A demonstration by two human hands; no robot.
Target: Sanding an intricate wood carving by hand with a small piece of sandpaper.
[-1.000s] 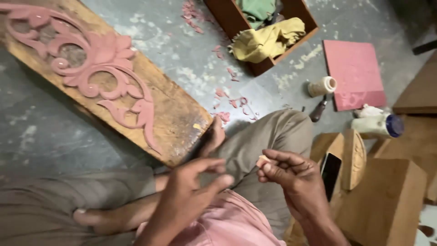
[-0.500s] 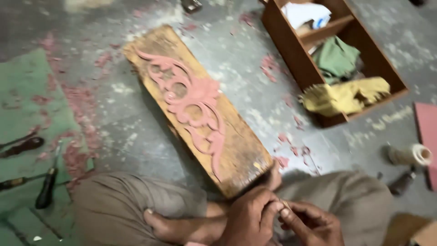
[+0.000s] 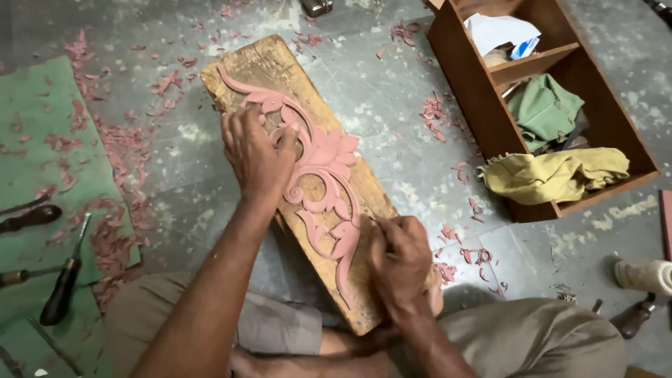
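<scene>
The wooden board lies slanted on the concrete floor, its near end over the person's legs. The left hand presses flat, fingers spread, on the pink carved scrollwork. The right hand is curled closed at the carving's lower end; what it holds is hidden.

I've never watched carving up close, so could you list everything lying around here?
Plank: one, tan wood, slanting across the grey floor, near end by the legs.
Carved scroll: one, pink, lying along the plank.
Shavings: many, pink, scattered on floor and mat.
Mat: one, green, far left.
Chisels: several, dark handles, on the mat.
Open box: one, brown wood, upper right.
Cloths: one yellow, one green, in the box.
Paper: white, box's top compartment.
Left hand: pressing on the plank's upper half.
Right hand: fist closed at the carving's lower end; what it holds is hidden.
</scene>
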